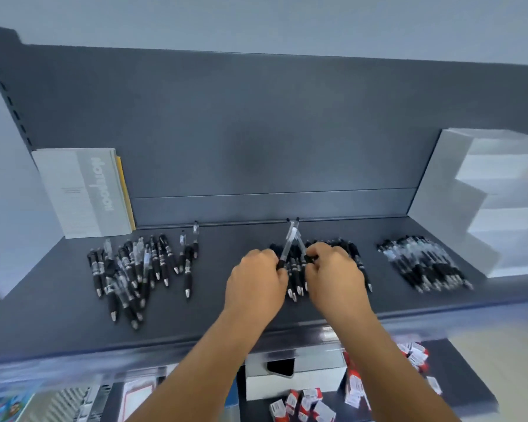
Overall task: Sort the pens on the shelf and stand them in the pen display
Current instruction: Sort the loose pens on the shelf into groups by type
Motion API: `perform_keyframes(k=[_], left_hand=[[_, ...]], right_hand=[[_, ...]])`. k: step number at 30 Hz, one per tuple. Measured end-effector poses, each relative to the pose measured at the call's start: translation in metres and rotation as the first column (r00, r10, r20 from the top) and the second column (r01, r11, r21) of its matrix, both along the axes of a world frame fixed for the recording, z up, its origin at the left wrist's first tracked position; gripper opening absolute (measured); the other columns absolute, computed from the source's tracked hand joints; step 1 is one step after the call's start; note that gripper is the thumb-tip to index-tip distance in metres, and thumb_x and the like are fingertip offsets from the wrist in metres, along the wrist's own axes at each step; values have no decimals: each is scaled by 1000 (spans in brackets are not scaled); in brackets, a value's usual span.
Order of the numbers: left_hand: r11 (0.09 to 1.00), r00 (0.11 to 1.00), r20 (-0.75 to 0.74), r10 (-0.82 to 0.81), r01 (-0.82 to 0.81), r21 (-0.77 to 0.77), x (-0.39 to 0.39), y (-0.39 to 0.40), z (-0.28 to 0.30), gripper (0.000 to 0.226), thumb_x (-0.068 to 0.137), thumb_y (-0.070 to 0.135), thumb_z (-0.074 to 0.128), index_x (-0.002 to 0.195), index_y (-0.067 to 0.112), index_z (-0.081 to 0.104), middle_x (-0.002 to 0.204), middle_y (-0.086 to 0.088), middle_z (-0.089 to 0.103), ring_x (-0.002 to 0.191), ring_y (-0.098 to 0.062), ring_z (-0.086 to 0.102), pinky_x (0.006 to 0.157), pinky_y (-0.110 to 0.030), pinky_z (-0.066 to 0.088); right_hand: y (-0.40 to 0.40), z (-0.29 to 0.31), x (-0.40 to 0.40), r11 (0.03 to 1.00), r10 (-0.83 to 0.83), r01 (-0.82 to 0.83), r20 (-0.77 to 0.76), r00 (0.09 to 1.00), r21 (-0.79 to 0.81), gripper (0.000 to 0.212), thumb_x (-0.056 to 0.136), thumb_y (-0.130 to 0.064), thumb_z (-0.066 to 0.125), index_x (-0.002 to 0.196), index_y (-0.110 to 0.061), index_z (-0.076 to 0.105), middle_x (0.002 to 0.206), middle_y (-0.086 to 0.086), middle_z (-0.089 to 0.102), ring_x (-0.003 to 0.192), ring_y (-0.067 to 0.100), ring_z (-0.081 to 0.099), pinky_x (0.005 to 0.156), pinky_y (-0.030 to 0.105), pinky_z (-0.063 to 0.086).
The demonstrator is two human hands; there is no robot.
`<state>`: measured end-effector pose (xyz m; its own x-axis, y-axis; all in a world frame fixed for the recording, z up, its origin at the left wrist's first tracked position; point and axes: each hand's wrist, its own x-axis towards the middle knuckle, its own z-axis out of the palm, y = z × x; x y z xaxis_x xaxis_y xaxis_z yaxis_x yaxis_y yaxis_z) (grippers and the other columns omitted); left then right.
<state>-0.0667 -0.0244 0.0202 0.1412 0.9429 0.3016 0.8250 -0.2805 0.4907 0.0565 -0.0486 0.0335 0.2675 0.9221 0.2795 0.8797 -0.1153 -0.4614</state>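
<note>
Slim black-and-clear plastic click pens, middle pile (296,278) on the dark grey metal shelf (226,312), under both hands. Light, stiff, smooth barrels; probably roll easily. Best hold is the black rubber grip section near the tip (less slip than the clear barrel). Silver tips point toward the person.

Left hand (256,284) has fingers curled round one raised pen (288,243), held low so its clip end tilts up toward the back wall. Right hand (336,278) pinches a second pen (300,242) crossing the first; only part of it shows.

Left pile (134,269) is loose and jumbled; right pile (424,263) is tidier and roughly parallel. White stepped cardboard display (457,190) at the shelf's right end looks empty. Grey booklet (86,190) leans at far left.
</note>
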Motion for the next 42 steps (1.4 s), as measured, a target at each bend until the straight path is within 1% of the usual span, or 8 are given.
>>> perform_keyframes(k=[3,10,15,19,27,34,38,42], left_hand=[[999,999,11,-33,33,-5,46,-3,1,16,92,27,51,93,15,61,90,-2,61,79,-22,60,66,-33,49],[989,989,78,-129,134,-61,164,-2,0,12,89,23,54,92,14,61,84,-4,64,74,-21,61,68,-38,53],[979,979,101,-177,186,-89,232,-1,-1,26,92,22,54,117,16,57,99,-5,64,88,-23,62,76,-36,52],[977,983,82,-167,176,-120,270,5,-2,25,92,21,53,117,18,58,108,-5,62,95,-24,61,78,-35,52],[978,994,-1,-108,106,-181,311,12,-6,17,91,17,52,106,14,59,95,-4,60,76,-19,54,61,-29,44],[968,982,-88,-165,144,-208,324,16,-4,20,94,25,52,109,13,60,98,-6,63,88,-23,61,67,-31,48],[969,973,-133,-188,161,-189,323,18,-5,19,96,26,48,98,12,61,101,-7,57,88,-25,59,69,-33,48],[973,965,-168,-201,177,-147,316,20,-9,23,96,24,46,109,13,61,112,-6,52,106,-25,51,82,-39,49]], right_hand=[[-6,0,44,999,-39,39,20,999,-4,28,94,-17,45,120,-21,55,110,6,54,78,22,51,65,25,34],[-14,-2,159,995,-93,94,30,995,-28,27,95,-17,46,121,-20,54,117,6,54,90,23,61,67,25,39],[-10,-6,225,988,-147,149,42,988,-45,24,93,-13,46,114,-18,58,110,8,55,89,26,58,65,26,33],[-5,-12,259,983,-164,167,41,986,-75,23,94,-13,44,113,-16,57,107,9,54,88,28,59,66,25,34],[7,-23,298,979,-121,123,24,992,-161,27,94,-12,46,119,-16,55,112,8,53,93,27,59,71,25,36],[16,-31,306,983,-27,32,25,999,-183,18,95,-16,45,108,-13,58,94,2,45,73,19,45,64,25,34],[17,-31,305,980,9,4,61,998,-197,16,95,-18,45,103,-11,58,99,5,51,86,23,51,68,26,34],[11,-21,301,973,99,-63,157,983,-222,21,97,-15,43,107,-10,61,115,5,54,109,22,46,84,25,35]])
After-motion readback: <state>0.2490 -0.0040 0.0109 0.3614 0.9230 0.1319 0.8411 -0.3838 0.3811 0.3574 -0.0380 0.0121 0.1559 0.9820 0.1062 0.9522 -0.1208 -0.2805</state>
